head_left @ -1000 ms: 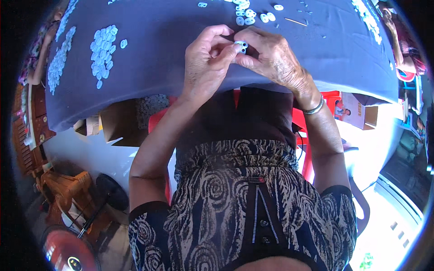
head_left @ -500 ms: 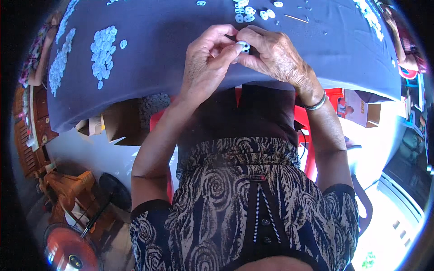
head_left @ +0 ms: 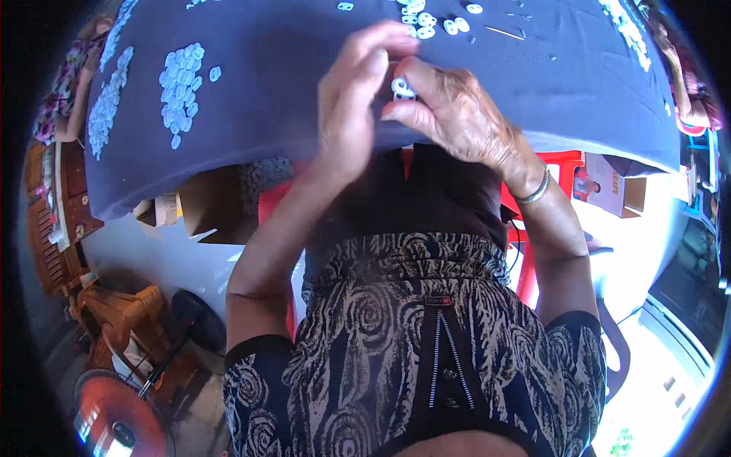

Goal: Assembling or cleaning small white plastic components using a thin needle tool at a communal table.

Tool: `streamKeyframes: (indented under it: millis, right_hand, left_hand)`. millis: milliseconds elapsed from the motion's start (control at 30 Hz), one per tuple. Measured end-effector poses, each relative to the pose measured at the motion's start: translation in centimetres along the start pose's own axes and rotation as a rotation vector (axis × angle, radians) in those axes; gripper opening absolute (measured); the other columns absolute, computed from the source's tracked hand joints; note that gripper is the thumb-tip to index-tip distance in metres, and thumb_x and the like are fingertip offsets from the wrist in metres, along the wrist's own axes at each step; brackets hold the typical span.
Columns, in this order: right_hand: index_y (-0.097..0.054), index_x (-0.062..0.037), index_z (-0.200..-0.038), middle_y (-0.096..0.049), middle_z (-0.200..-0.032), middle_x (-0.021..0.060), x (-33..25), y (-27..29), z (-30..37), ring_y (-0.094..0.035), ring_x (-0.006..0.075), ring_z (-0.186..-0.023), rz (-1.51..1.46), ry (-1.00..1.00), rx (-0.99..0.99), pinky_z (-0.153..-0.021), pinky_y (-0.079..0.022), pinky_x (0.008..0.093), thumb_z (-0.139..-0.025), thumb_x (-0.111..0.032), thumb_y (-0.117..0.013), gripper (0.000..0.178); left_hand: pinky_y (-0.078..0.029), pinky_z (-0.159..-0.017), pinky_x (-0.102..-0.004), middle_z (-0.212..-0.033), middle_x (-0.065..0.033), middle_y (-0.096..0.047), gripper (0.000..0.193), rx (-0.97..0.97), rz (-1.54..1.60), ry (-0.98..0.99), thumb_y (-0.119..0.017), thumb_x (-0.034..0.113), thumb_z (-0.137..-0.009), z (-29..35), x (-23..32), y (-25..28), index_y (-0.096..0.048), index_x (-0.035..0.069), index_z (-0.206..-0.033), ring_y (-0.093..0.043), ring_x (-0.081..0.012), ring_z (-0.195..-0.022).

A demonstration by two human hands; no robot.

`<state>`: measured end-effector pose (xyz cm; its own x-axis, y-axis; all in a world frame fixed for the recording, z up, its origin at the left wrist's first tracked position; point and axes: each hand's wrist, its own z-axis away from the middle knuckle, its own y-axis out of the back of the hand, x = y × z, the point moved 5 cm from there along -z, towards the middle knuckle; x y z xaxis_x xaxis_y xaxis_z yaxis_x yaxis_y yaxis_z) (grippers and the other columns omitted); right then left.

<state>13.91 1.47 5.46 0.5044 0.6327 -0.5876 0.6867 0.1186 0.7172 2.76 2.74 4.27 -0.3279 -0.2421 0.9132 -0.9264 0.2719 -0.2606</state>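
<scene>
A small white plastic piece with dark round holes [head_left: 402, 87] is pinched between the thumb and index finger of my right hand [head_left: 457, 110], just above the table's near edge. My left hand [head_left: 354, 99] is beside it, slightly blurred, fingers stretched out and apart from the piece. Beyond my hands lies a loose group of similar white pieces [head_left: 425, 23] with dark holes. Left of my hands, a heap of pale translucent pieces [head_left: 181, 87] rests on the dark cloth, with a single one [head_left: 215, 74] beside it.
A dark blue cloth [head_left: 259, 84] covers the table. More pale pieces form piles at the left [head_left: 106, 107] and far right [head_left: 628, 34]. A thin wooden stick [head_left: 505, 33] lies beyond my right hand. Other people's arms [head_left: 685, 99] show at both sides. A fan [head_left: 122, 415] stands lower left.
My left hand has let go of the white piece and drawn slightly left, its fingers straightening. My right hand keeps the piece and has lowered a little.
</scene>
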Motion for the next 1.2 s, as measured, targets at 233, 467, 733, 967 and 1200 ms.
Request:
streamKeyframes:
  millis: [233, 467, 733, 967, 1200]
  right_hand:
    - [-0.05, -0.004, -0.103, -0.057, -0.085, 0.021, -0.3, -2.3, 0.1, -0.056, 0.0431, -0.079, -0.113, -0.082, -0.052, -0.065, -0.046, 0.047, -0.088, -0.029, -0.054, 0.03]
    - [-0.049, -0.0049, -0.099, -0.058, -0.082, 0.0212, -0.3, -2.6, -0.2, -0.058, 0.0426, -0.077, -0.068, -0.096, -0.035, -0.061, -0.048, 0.047, -0.089, -0.027, -0.054, 0.025]
    - [-0.048, -0.0044, -0.101, -0.058, -0.083, 0.0222, 0.2, -3.6, -0.3, -0.058, 0.0424, -0.076, -0.021, -0.059, 0.008, -0.063, -0.049, 0.0468, -0.089, -0.025, -0.054, 0.025]
    - [-0.048, -0.0022, -0.098, -0.058, -0.084, 0.0236, 0.3, -2.8, -0.8, -0.057, 0.0432, -0.075, -0.1, -0.076, 0.039, -0.062, -0.047, 0.0471, -0.088, -0.024, -0.054, 0.025]
    - [-0.05, -0.002, -0.091, -0.058, -0.07, 0.0183, 2.6, -0.7, 0.0, -0.059, 0.0392, -0.068, 0.067, -0.189, 0.061, -0.056, -0.047, 0.0433, -0.086, -0.028, -0.059, 0.028]
  left_hand:
    - [-0.045, -0.079, -0.0309, -0.083, -0.0149, -0.061, 0.058, 0.169, 0.311, 0.05, -0.022, 0.038, -0.098, 1.3, -1.5, -0.9, -0.058, -0.006, -0.085, -0.058, -0.0209, -0.078]
    - [-0.046, -0.076, -0.0319, -0.076, -0.0161, -0.06, 0.06, 0.303, 0.434, 0.143, -0.023, 0.041, -0.098, 1.1, -2.3, -0.3, -0.057, -0.005, -0.078, -0.058, -0.0219, -0.074]
    - [-0.047, -0.072, -0.0339, -0.069, -0.0141, -0.058, 0.053, 0.334, 0.526, 0.157, -0.03, 0.038, -0.098, 0.8, -3.3, 0.5, -0.055, -0.002, -0.073, -0.057, -0.0227, -0.069]
    - [-0.042, -0.087, -0.0372, -0.084, -0.0132, -0.059, 0.048, 0.291, 0.368, 0.225, -0.03, 0.038, -0.098, 0.5, -2.1, 0.3, -0.055, -0.001, -0.088, -0.055, -0.0235, -0.083]
    - [-0.048, -0.062, -0.0218, -0.086, -0.005, -0.059, 0.017, 0.187, -0.24, 0.065, -0.064, 0.003, -0.083, 1.0, -2.1, 0.5, -0.057, -0.002, -0.098, -0.057, -0.008, -0.073]
